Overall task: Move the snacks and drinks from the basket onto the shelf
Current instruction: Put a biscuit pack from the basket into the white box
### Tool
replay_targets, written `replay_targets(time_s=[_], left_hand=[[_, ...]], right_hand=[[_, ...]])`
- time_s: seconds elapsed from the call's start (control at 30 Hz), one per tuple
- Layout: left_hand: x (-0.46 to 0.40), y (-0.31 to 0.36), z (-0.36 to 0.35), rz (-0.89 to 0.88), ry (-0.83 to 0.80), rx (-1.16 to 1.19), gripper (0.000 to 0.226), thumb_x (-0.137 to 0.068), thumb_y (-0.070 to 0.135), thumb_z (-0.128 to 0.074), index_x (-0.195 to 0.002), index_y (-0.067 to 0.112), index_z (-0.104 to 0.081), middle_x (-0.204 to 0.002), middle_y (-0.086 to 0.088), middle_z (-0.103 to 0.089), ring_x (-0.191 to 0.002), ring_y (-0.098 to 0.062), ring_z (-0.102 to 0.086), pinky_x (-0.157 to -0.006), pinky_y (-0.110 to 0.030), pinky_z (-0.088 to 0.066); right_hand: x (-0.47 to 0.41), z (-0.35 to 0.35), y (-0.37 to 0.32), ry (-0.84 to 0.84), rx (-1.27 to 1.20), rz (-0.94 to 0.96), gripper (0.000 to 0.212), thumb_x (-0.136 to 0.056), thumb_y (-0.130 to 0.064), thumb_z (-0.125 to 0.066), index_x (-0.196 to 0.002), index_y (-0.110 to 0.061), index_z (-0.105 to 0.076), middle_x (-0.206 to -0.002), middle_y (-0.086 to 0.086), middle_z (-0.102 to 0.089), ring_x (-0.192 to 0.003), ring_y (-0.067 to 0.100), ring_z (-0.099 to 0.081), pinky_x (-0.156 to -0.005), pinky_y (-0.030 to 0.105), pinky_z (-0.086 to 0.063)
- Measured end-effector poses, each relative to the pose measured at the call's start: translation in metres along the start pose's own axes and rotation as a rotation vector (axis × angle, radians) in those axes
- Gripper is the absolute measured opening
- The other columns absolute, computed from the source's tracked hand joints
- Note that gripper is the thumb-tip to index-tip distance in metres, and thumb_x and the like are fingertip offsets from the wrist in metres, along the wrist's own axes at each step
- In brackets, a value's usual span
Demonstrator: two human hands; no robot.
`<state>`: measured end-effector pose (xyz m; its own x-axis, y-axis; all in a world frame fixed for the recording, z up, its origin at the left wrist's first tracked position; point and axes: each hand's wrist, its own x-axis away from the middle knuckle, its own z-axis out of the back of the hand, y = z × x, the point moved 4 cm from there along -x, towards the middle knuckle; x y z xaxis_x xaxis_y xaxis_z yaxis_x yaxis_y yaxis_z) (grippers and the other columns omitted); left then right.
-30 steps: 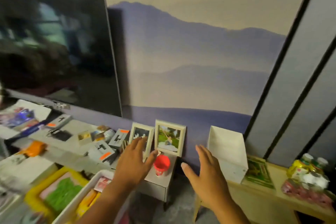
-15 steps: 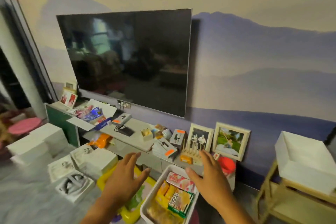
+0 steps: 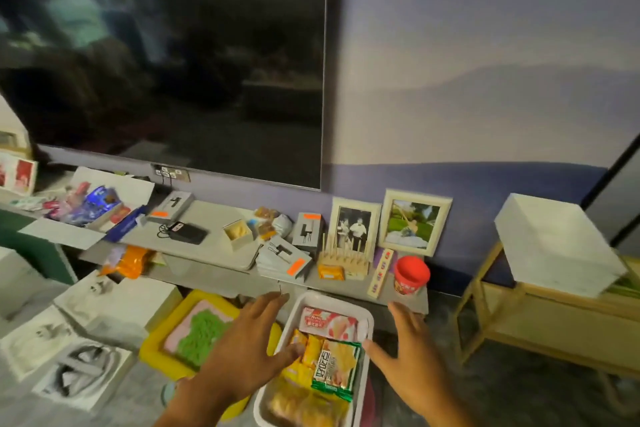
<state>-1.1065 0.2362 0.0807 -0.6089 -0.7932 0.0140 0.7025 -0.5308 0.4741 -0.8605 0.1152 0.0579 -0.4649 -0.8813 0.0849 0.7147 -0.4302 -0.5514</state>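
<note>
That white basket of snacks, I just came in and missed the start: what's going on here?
A person reaches both open hands toward the white basket on the floor. The left hand touches the yellow packets; the right hand hovers beside the rim. Nothing is lifted yet; the pink packet and green packet lie inside.

**Camera setup: single head view**

One head-worn wide-angle cam, no second view. Looks forward and down at the wall-mounted TV (image 3: 166, 55) and low console (image 3: 221, 246); close above the white basket (image 3: 367, 350) at bottom edge.
</note>
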Motion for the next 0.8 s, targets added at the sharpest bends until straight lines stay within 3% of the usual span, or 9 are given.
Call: replay_targets(time_s=[0.17, 0.3, 0.43, 0.53, 0.67, 0.8], left_hand=[[-0.06, -0.049, -0.078, -0.073, -0.173, -0.013, 0.1, -0.07, 0.08, -0.058, -0.152, 0.034, -0.021, -0.156, 0.013, -0.025, -0.141, -0.01, -0.026, -0.111, -0.029, -0.035], [-0.115, -0.102, -0.195, -0.129, -0.342, -0.051, 0.112, -0.067, 0.066, -0.074, -0.154, 0.031, -0.015, -0.159, 0.009, -0.022, -0.145, -0.014, -0.024, -0.115, -0.03, -0.031], [-0.151, -0.146, -0.312, -0.216, -0.429, -0.093, 0.124, -0.061, 0.054, -0.084, -0.154, 0.03, -0.006, -0.161, 0.002, -0.02, -0.147, -0.021, -0.021, -0.119, -0.037, -0.028], [-0.156, -0.168, -0.377, -0.234, -0.461, -0.13, 0.13, -0.055, 0.062, -0.083, -0.156, 0.017, -0.015, -0.16, -0.009, -0.025, -0.146, -0.03, -0.027, -0.116, -0.044, -0.029], [-0.151, -0.18, -0.416, -0.252, -0.449, -0.242, 0.132, -0.049, 0.068, -0.083, -0.154, 0.016, -0.023, -0.16, -0.007, -0.027, -0.142, -0.034, -0.029, -0.114, -0.05, -0.028], [-0.157, -0.179, -0.423, -0.262, -0.422, -0.319, 0.121, -0.049, 0.058, -0.084, -0.151, 0.018, -0.033, -0.154, -0.006, -0.04, -0.133, -0.036, -0.04, -0.109, -0.055, -0.031]], right_hand=[[-0.039, -0.087, 0.037, -0.164, 0.054, -0.058, 0.102, -0.074, -0.075, -0.061, -0.154, -0.029, -0.017, -0.159, -0.009, -0.027, -0.142, 0.013, -0.028, -0.115, 0.032, -0.029], [-0.085, -0.166, 0.082, -0.274, 0.153, -0.048, 0.105, -0.069, -0.078, -0.062, -0.151, -0.033, -0.013, -0.155, -0.014, -0.026, -0.136, 0.006, -0.025, -0.113, 0.032, -0.025], [-0.123, -0.259, 0.139, -0.324, 0.284, -0.042, 0.122, -0.059, -0.076, -0.071, -0.152, -0.026, -0.009, -0.16, -0.005, -0.019, -0.149, 0.022, -0.013, -0.12, 0.047, -0.016], [-0.138, -0.319, 0.173, -0.35, 0.5, 0.059, 0.127, -0.05, -0.073, -0.076, -0.15, -0.013, -0.025, -0.157, 0.013, -0.031, -0.146, 0.036, -0.026, -0.113, 0.063, -0.026], [-0.146, -0.36, 0.188, -0.38, 0.706, 0.074, 0.123, -0.053, -0.073, -0.075, -0.151, -0.012, -0.03, -0.159, 0.021, -0.025, -0.15, 0.039, -0.013, -0.112, 0.07, -0.01], [-0.155, -0.369, 0.187, -0.386, 0.735, -0.019, 0.119, -0.046, -0.064, -0.085, -0.145, -0.015, -0.041, -0.146, 0.021, -0.04, -0.141, 0.041, -0.029, -0.111, 0.072, -0.01]])
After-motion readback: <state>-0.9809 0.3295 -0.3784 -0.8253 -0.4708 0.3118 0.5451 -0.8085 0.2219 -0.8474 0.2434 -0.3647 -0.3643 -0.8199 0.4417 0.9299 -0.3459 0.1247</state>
